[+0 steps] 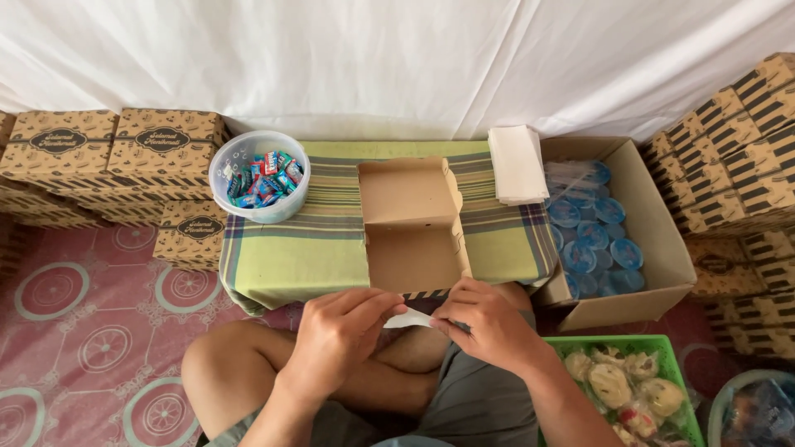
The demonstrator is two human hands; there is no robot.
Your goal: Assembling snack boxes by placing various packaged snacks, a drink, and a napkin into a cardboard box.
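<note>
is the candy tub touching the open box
Apart. The head view shows a bare strip of striped cloth between the tub and the open box.

So there's a low table covered with a green striped cloth (331, 240), sitting on a pink patterned floor mat (91, 331). On the cloth, far left, is a clear plastic tub (258, 176) full of small wrapped candies. In the middle sits an open cardboard box (411, 225), lid flipped up toward the far side, empty inside. Far right corner has a stack of white paper (516, 164), partly hanging past the cloth edge.

Down on the mat, left of the table, are piles of closed printed boxes (116, 153). To the right is a big carton (654, 240) of sealed water cups, more printed boxes stacked beyond it, and a green basket (629, 343) of wrapped snacks near right.
</note>
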